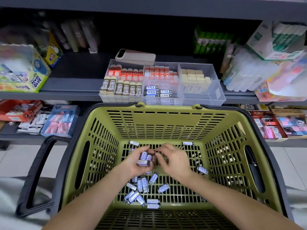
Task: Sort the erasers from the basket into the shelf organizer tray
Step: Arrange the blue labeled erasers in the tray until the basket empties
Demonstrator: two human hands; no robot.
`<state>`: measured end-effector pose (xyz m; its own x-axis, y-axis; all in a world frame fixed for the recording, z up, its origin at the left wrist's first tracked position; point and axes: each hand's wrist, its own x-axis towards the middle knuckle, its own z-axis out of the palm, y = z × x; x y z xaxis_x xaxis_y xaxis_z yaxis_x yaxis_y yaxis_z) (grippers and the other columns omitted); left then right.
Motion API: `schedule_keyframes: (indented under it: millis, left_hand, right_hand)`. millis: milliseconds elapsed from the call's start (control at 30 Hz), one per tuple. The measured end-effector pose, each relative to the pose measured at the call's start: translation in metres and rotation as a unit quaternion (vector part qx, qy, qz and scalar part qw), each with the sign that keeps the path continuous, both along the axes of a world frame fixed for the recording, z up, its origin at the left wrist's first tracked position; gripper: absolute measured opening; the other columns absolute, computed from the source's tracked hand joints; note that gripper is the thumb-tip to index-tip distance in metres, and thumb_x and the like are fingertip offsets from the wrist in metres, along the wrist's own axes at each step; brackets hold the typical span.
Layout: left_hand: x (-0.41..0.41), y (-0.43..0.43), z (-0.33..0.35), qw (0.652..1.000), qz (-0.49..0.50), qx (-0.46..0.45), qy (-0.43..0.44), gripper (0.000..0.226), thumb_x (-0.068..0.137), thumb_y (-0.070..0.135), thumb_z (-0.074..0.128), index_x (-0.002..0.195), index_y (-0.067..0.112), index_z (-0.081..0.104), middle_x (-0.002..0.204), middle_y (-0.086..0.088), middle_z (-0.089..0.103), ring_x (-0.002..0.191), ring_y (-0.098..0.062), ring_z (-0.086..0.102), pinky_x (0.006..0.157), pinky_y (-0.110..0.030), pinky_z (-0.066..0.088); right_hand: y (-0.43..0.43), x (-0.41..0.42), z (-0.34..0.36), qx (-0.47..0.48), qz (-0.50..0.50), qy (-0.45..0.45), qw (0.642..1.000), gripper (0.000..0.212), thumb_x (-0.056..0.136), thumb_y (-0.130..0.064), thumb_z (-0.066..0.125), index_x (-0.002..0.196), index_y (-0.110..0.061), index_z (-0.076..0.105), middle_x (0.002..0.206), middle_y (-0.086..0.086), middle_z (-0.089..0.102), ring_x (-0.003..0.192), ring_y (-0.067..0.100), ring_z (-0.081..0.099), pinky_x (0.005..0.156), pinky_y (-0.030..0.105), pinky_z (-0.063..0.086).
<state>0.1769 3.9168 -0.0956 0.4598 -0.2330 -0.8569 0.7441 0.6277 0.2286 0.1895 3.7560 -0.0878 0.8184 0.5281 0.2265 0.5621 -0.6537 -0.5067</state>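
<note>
Fingers (140, 150) of the left hand (135, 161) partly hide gripped erasers (144, 158).

A: Left hand (136, 163)?
B: Grips several blue-sleeved rectangular erasers (144, 158) inside the olive-green slotted plastic basket (166, 110). Others lie loose on its floor.
A: Right hand (175, 159)?
B: Just beside it, fingers curled; grasp blurred, unclear.

A phone (135, 54) lay face down at the back of the grey shelf (74, 75). A Power Glue box (35, 80) stood far left, clear bottles (245, 75) lay far right (blurred), and a blue box (60, 121) sat on the lower shelf (8, 131).
</note>
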Motion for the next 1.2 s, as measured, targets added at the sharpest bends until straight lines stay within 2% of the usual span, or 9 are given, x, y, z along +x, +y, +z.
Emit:
schedule_keyframes:
  millis: [133, 267, 467, 600, 700, 867, 967, 1067, 1200]
  left_hand:
    - [0.005, 0.012, 0.007, 0.998, 0.040, 0.007, -0.049, 0.016, 0.077, 0.016, 0.062, 0.082, 0.001, 0.063, 0.069, -0.014, 0.062, 0.059, -0.020, 0.056, 0.043, -0.023, 0.049]
    - [0.010, 0.028, 0.013, 0.994, 0.070, 0.006, -0.078, 0.017, 0.077, 0.017, 0.062, 0.085, 0.003, 0.067, 0.073, -0.014, 0.063, 0.062, -0.019, 0.056, 0.046, -0.023, 0.050]
    - [0.017, 0.020, 0.021, 0.991, -0.017, 0.122, -0.049, 0.024, 0.085, 0.026, 0.067, 0.073, 0.006, 0.063, 0.067, -0.007, 0.055, 0.054, -0.015, 0.050, 0.043, -0.019, 0.046]
    - [0.017, 0.007, 0.030, 0.918, -0.156, 0.342, -0.128, 0.026, 0.087, 0.031, 0.067, 0.081, 0.005, 0.066, 0.067, -0.006, 0.052, 0.048, -0.014, 0.044, 0.038, -0.017, 0.041]
    - [0.017, 0.005, 0.047, 0.854, -0.238, 0.411, -0.211, 0.024, 0.089, 0.035, 0.063, 0.088, 0.012, 0.066, 0.068, -0.005, 0.055, 0.053, -0.015, 0.047, 0.049, -0.023, 0.040]
    - [0.020, 0.000, 0.094, 0.857, -0.212, 0.371, -0.287, 0.031, 0.089, 0.034, 0.063, 0.094, 0.004, 0.066, 0.072, -0.003, 0.061, 0.053, -0.014, 0.053, 0.046, -0.025, 0.043]
    - [0.020, -0.001, 0.119, 0.855, -0.131, 0.370, -0.339, 0.016, 0.089, 0.023, 0.064, 0.086, 0.009, 0.068, 0.068, 0.001, 0.065, 0.050, -0.007, 0.058, 0.042, -0.019, 0.045]
    - [0.023, 0.002, 0.140, 0.853, -0.073, 0.346, -0.385, 0.013, 0.090, 0.016, 0.061, 0.083, 0.016, 0.072, 0.063, 0.001, 0.062, 0.055, -0.009, 0.056, 0.042, -0.022, 0.045]
    - [0.030, 0.015, 0.163, 0.853, 0.003, 0.302, -0.426, 0.022, 0.079, 0.032, 0.067, 0.093, 0.015, 0.071, 0.067, -0.003, 0.064, 0.059, -0.013, 0.057, 0.045, -0.025, 0.046]
  right_hand:
    - [-0.009, -0.012, -0.041, -0.200, 0.140, 0.164, 0.956, 0.066, 0.080, -0.033, 0.068, 0.138, -0.024, 0.038, 0.132, 0.000, 0.041, 0.118, 0.017, 0.044, 0.091, 0.031, 0.050]
    - [0.007, -0.004, -0.053, -0.270, 0.251, 0.138, 0.920, 0.076, 0.077, -0.027, 0.072, 0.142, -0.031, 0.032, 0.128, 0.001, 0.041, 0.116, 0.021, 0.037, 0.087, 0.039, 0.047]
    - [0.009, 0.008, -0.052, -0.182, 0.225, 0.140, 0.947, 0.035, 0.084, -0.019, 0.065, 0.119, -0.020, 0.058, 0.117, -0.001, 0.057, 0.108, 0.017, 0.047, 0.095, 0.033, 0.043]
    - [0.005, 0.007, -0.039, -0.054, 0.082, 0.197, 0.975, 0.041, 0.081, -0.014, 0.067, 0.121, -0.015, 0.057, 0.115, -0.001, 0.060, 0.103, 0.012, 0.054, 0.095, 0.032, 0.045]
    - [0.003, 0.013, -0.001, 0.119, -0.024, 0.282, 0.952, 0.045, 0.077, -0.011, 0.072, 0.119, -0.021, 0.058, 0.104, -0.010, 0.062, 0.072, 0.004, 0.051, 0.072, 0.029, 0.051]
    - [0.002, 0.016, 0.072, 0.199, -0.003, 0.271, 0.942, 0.046, 0.079, -0.012, 0.072, 0.114, -0.033, 0.052, 0.101, -0.017, 0.062, 0.066, 0.010, 0.048, 0.070, 0.037, 0.051]
    - [0.002, 0.019, 0.102, 0.166, 0.027, 0.203, 0.965, 0.057, 0.085, -0.011, 0.067, 0.130, -0.034, 0.040, 0.105, -0.024, 0.056, 0.079, 0.009, 0.055, 0.081, 0.025, 0.050]
    - [0.006, 0.022, 0.127, 0.142, 0.061, 0.066, 0.986, 0.043, 0.091, -0.003, 0.054, 0.132, -0.015, 0.050, 0.114, -0.007, 0.059, 0.095, 0.000, 0.055, 0.090, 0.014, 0.043]
    - [0.009, 0.039, 0.161, 0.225, 0.000, 0.071, 0.972, 0.028, 0.093, -0.010, 0.052, 0.113, -0.028, 0.059, 0.090, -0.020, 0.065, 0.080, -0.005, 0.061, 0.071, 0.008, 0.044]
